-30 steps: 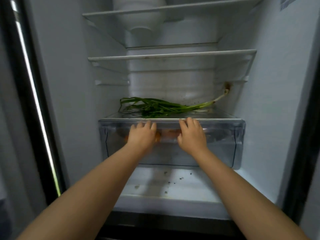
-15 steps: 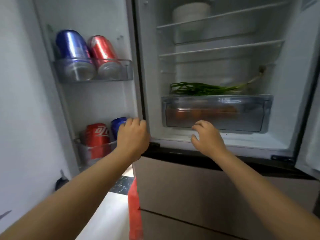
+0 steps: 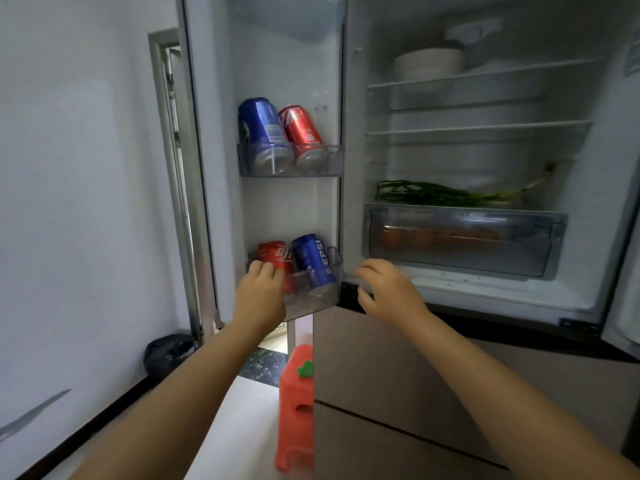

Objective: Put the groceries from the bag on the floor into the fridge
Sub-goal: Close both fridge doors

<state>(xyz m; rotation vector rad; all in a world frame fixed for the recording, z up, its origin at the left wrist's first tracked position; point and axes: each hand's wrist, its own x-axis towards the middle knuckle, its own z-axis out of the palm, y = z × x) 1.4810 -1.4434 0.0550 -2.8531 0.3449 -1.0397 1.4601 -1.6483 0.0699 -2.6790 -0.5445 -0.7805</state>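
The fridge stands open, its door point(image 3: 287, 64) swung out to the left. My left hand point(image 3: 259, 292) curls over the rim of the lower door bin point(image 3: 311, 299), right in front of a red cola can point(image 3: 275, 252) and beside a blue Pepsi can point(image 3: 313, 261). My right hand point(image 3: 388, 292) hovers with fingers apart and nothing in it, at the fridge's bottom front edge. Above it the clear crisper drawer point(image 3: 460, 237) is pushed in, with orange produce dimly visible inside. Green onions point(image 3: 433, 194) lie on the shelf over the drawer.
A blue can point(image 3: 263, 133) and a red can point(image 3: 301, 129) lean in the upper door bin. White bowls point(image 3: 427, 64) sit on the top shelf. A red plastic stool point(image 3: 296, 407) stands on the floor by the lower drawers. A black bag point(image 3: 169, 351) lies against the left wall.
Both hands left the crisper drawer front after it slid in. My view pulled back and left; my left hand went to the lower door bin, my right hand dropped to the fridge's bottom edge.
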